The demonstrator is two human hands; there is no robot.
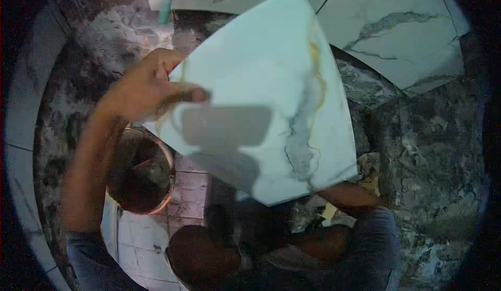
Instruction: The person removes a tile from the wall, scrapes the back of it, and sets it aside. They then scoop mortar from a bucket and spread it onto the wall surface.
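A white marble-look tile [250,66] with grey and gold veins is tilted up in front of me, and a dark shadow falls across its face. My left hand [151,85] grips its left edge, with the thumb lying on the front face and the other fingers behind. From the lower right, my right forearm [355,198] reaches behind the tile's bottom edge. The tile hides the fingers of that hand, so their hold cannot be made out.
A round bucket [169,186] with dark contents stands below my left forearm. Marbled tiles [396,30] are at the top right. A dark stick-like thing with a green end [165,10] is at the top. Rough, stained grey surface [433,150] lies at right.
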